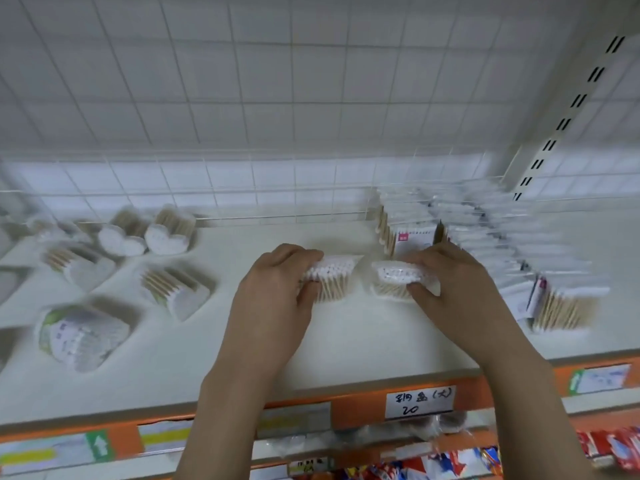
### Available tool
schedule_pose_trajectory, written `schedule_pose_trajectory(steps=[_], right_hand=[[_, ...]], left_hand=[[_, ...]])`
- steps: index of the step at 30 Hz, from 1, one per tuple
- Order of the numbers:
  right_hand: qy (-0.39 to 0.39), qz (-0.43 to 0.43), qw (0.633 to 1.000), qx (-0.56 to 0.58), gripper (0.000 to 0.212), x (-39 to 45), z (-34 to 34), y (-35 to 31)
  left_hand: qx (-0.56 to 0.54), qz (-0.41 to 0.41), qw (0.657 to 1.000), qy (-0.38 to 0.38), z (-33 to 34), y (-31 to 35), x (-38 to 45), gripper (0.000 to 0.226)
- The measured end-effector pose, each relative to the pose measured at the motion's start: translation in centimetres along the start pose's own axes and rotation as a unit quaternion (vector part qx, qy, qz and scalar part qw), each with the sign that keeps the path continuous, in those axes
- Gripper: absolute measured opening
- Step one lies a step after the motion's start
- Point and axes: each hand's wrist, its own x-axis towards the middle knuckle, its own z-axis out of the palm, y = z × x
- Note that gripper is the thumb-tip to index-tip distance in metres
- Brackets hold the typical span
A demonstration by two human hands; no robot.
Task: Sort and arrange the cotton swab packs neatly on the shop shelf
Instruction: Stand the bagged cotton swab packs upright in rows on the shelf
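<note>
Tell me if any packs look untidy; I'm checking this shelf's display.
Yes: the heart-shaped packs at the shelf's left lie scattered at mixed angles, unlike the neat flat-pack row at right.

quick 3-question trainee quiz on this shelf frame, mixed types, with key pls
1. True or false: each hand grips its own cotton swab pack.
2. The heart-shaped packs lie on which side of the shelf? A) left B) right C) centre front
3. Fill in: the standing row of packs is on the shelf's ____ side.

Key:
1. True. The left hand grips the left pack, the right hand grips the right pack.
2. A
3. right
</note>
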Motion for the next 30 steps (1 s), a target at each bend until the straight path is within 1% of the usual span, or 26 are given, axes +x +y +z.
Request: schedule_pose_trajectory(steps=[5, 10, 14, 17, 20, 24, 28, 30], right_hand=[[0.000, -0.007, 0.999, -0.031, 0.036, 1.5, -1.2, 1.6], [0.016, 0.000, 0.999, -0.042, 0.029, 3.6, -1.8, 3.8], [0.018, -0.005, 0.999, -0.043, 0.022, 4.7, -1.5, 5.6], [-0.002, -0.015, 0.998, -0.055, 0.019, 5.4, -1.0, 6.6], [-0.021, -0.018, 0.997, -0.077, 0.022, 6.1, -0.7, 7.2], [-0.022, -0.023, 0.997, -0.067, 0.024, 6.3, -0.7, 7.4], [-0.047, -0.022, 0.997, -0.052, 0.033, 6.4, -1.0, 7.7], [-0.044, -0.023, 0.998, -0.034, 0.037, 6.1, -1.4, 8.0]], left_hand=[[0.022, -0.012, 1.000, -0.009, 1.1, 0.2, 0.8, 0.035], [0.039, -0.013, 0.999, -0.013, 2.6, 1.4, 2.0, 0.036], [0.042, -0.030, 0.999, -0.004, 3.6, 2.6, 2.6, 0.034], [0.049, -0.036, 0.998, 0.003, 4.5, 3.2, 2.9, 0.033], [0.054, -0.041, 0.998, -0.003, 5.3, 4.0, 2.9, 0.031], [0.049, -0.036, 0.998, -0.023, 6.6, 5.3, 2.9, 0.030], [0.058, -0.024, 0.997, -0.049, 7.9, 6.5, 3.1, 0.028], [0.071, -0.012, 0.995, -0.063, 8.8, 7.0, 3.4, 0.027]])
